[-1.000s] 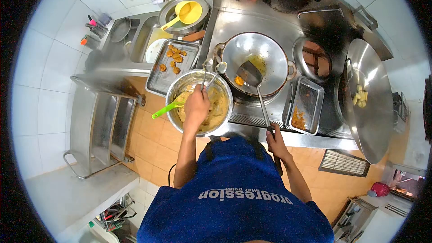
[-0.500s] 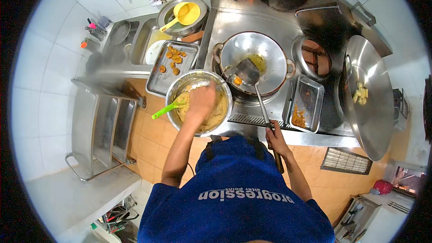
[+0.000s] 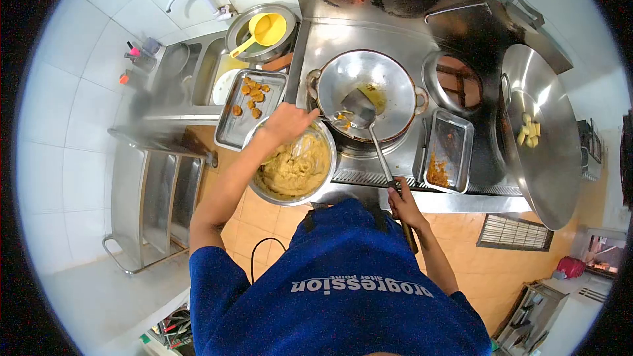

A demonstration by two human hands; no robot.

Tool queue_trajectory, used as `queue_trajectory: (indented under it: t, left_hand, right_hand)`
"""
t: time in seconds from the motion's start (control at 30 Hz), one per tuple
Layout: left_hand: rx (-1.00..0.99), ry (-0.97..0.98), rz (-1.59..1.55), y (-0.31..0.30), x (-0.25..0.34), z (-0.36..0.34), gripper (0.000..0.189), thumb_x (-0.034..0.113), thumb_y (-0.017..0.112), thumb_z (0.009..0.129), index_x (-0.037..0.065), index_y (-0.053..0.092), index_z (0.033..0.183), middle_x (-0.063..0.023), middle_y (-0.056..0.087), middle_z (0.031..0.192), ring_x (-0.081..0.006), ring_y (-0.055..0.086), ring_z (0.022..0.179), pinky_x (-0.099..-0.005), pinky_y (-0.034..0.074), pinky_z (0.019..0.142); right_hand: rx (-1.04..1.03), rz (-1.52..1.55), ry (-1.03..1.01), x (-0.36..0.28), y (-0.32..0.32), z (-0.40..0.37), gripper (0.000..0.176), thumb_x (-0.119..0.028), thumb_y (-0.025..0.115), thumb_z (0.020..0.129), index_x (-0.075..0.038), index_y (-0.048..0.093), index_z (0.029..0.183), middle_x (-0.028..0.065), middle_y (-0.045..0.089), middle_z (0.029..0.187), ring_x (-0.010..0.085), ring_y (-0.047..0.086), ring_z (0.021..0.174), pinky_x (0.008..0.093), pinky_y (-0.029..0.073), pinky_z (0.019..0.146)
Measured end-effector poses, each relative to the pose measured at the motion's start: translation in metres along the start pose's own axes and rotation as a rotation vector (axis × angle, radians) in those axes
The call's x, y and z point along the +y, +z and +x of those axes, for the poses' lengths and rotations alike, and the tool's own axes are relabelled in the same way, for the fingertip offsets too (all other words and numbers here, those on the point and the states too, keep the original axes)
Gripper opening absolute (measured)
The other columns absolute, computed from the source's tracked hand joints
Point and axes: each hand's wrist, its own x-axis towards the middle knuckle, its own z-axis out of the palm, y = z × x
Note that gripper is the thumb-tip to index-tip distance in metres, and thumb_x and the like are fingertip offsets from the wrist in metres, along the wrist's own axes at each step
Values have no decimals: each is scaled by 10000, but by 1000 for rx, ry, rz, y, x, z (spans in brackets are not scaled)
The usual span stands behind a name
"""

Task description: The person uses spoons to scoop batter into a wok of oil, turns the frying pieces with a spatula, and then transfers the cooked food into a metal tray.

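Note:
My right hand (image 3: 405, 204) is wrapped round the dark handle of a wok spatula (image 3: 361, 109), whose broad blade rests inside the wok (image 3: 389, 69). A little oil (image 3: 377, 97) pools at the bottom of the wok. My left hand (image 3: 290, 124) is closed on a thin metal spoon (image 3: 338, 117), which reaches over the wok's left rim beside the spatula blade. A small orange-yellow piece sits near the spoon's tip. Under my left forearm stands a steel mixing bowl (image 3: 328, 181) of thick yellow batter (image 3: 293, 168). The green-handled utensil is out of sight.
A metal tray (image 3: 231, 132) with several browned fried pieces (image 3: 254, 90) lies behind the bowl. Right of the wok are a tray with orange crumbs (image 3: 436, 170), an open burner (image 3: 459, 82) and a big tilted pan (image 3: 544, 102). A yellow dipper (image 3: 269, 28) rests in a basin.
My left hand has moved up from over the batter to the bowl's far rim, bringing the spoon farther over the wok. The green utensil has dropped from view. My right hand stays nearly still.

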Motion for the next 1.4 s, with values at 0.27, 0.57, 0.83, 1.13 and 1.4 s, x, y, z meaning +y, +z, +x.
queue_trajectory:
  t: [0.27, 0.57, 0.83, 1.13, 1.4]
  left_hand:
    - [94, 88, 33, 32, -16, 12, 187, 148, 545, 861, 101, 543, 1042, -52, 653, 669, -261, 667, 557, -386, 478, 445]
    - [264, -25, 84, 39, -24, 9, 339, 131, 566, 842, 114, 568, 1181, -38, 645, 610, -221, 650, 515, -356, 451, 415]
    - [148, -148, -34, 22, -22, -13, 286, 136, 535, 865, 107, 529, 1150, -84, 675, 716, -289, 664, 573, -416, 473, 443]
    - [286, -353, -174, 7, -5, -59, 248, 85, 511, 872, 92, 522, 1120, -150, 658, 706, -335, 654, 589, -448, 471, 480]
    - [255, -666, -311, 11, 17, -84, 119, 94, 528, 896, 68, 505, 1010, -184, 651, 703, -390, 641, 629, -500, 480, 526]
  right_hand:
    - [-22, -52, 189, -32, -2, -6, 367, -249, 494, 1016, -88, 382, 1326, 53, 489, 833, 138, 466, 739, 313, 426, 649]
    - [-30, 8, 158, -25, -3, -4, 370, -234, 494, 1016, -104, 360, 1336, 17, 468, 738, 112, 437, 599, 285, 377, 510]
    - [-21, -163, 87, -22, -7, -9, 417, -242, 480, 1022, -70, 339, 1374, 47, 494, 743, 140, 469, 629, 310, 411, 564]
    - [1, -281, 166, -27, -8, -11, 436, -260, 473, 1023, -11, 346, 1357, 233, 565, 1113, 313, 564, 1035, 401, 433, 912]
    - [-18, -276, 68, -14, -12, 0, 428, -243, 474, 1016, -43, 341, 1370, 146, 548, 923, 233, 561, 786, 369, 476, 716]
